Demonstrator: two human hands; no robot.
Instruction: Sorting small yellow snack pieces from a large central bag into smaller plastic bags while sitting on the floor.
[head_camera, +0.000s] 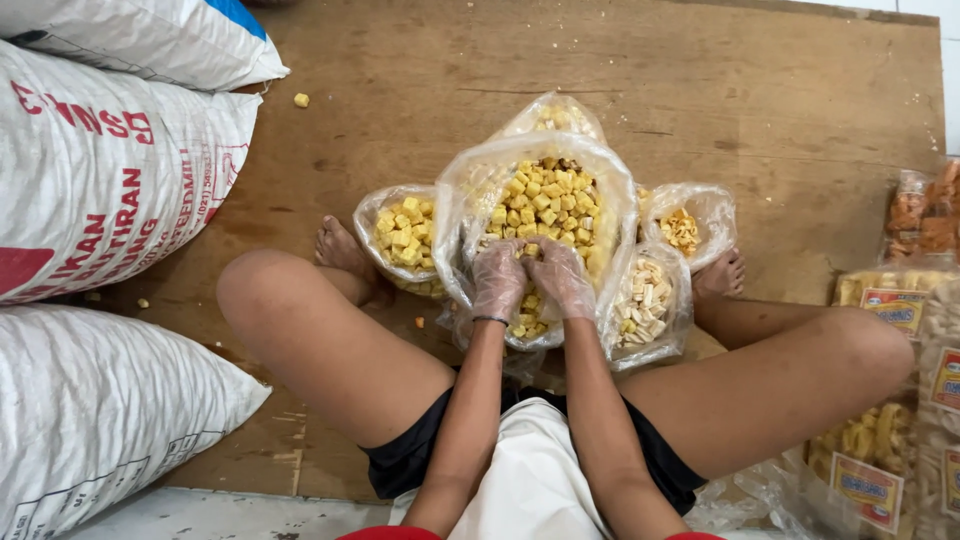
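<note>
**Gloved hands gathered in a bag of yellow cubes**

Three white woven sacks (110, 180) are stacked along the left edge of the frame, on a brown wooden board (780, 110) that fills the upper part; a single yellow crumb (301, 100) is seen on the board near the upper left. Left of centre, a small clear bag (402, 235) of yellow cubes is set just beside a bare foot (340, 250). At the centre, a large clear bag (540, 210) of yellow cubes stands open between the bent legs; the left hand (497, 278) and the right hand (561, 277), both in thin plastic gloves, are pressed together at its near rim, fingers curled around a clump of cubes (529, 250); the grip is closed loosely on them. A bag of pale sticks (645, 300) is leaned just right of the hands; a smaller bag of orange-yellow bits (685, 228) lies beyond it. Labelled snack packets (890, 400) are piled at the right edge.
</note>
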